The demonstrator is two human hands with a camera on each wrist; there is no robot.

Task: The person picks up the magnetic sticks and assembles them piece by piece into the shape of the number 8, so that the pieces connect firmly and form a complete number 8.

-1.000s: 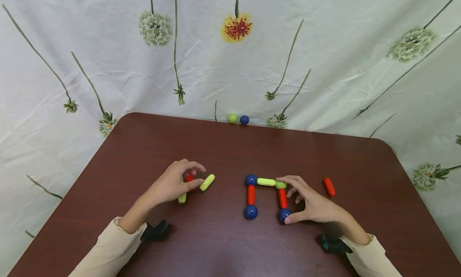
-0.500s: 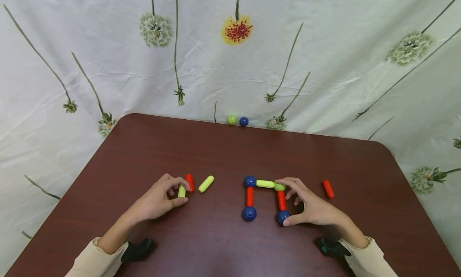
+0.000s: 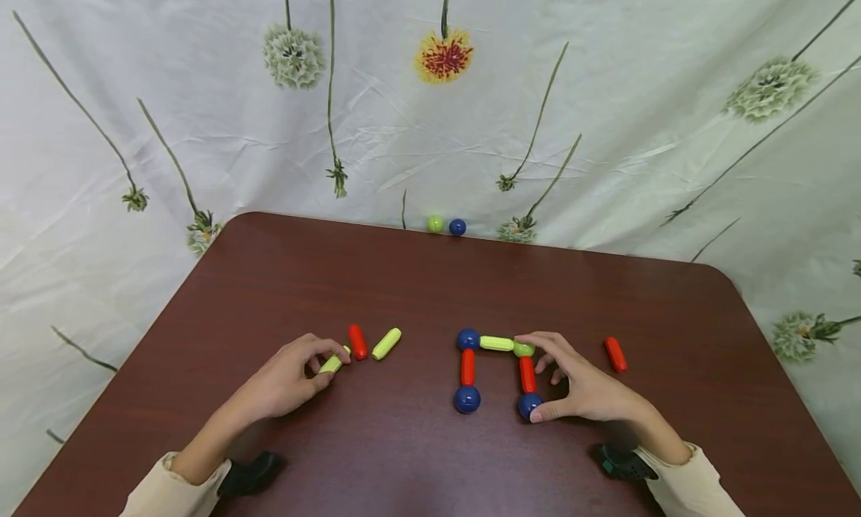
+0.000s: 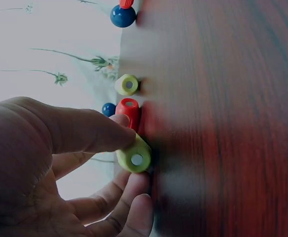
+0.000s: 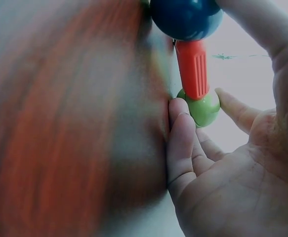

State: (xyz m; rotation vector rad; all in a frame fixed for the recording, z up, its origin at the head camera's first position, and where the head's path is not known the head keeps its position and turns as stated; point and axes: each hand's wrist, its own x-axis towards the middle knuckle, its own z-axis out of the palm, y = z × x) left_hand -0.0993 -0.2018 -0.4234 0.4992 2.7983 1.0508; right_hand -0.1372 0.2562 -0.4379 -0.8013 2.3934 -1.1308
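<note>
My left hand (image 3: 285,376) pinches a yellow-green magnetic rod (image 3: 332,364) low over the table. In the left wrist view the thumb lies on the rod (image 4: 135,157), with its round metal end facing the camera. On the right, my right hand (image 3: 584,386) spans one side of a three-sided frame of magnetic rods and balls. Its thumb touches the near blue ball (image 3: 528,406) and a fingertip touches the green ball (image 3: 523,350). Between those balls runs a red rod (image 3: 528,375). A yellow-green rod (image 3: 496,344) joins the green ball to another blue ball (image 3: 468,339).
Beside the left hand lie a red rod (image 3: 358,342) and a yellow-green rod (image 3: 386,344). Another red rod (image 3: 615,354) lies beyond the right hand. A green ball (image 3: 435,224) and a blue ball (image 3: 457,227) sit at the far table edge, before a flowered cloth (image 3: 377,113).
My left hand has come back leftward and nearer, from over the loose rods, and taken hold of the yellow-green one, which has turned slantwise. The right hand stays in place on the frame.
</note>
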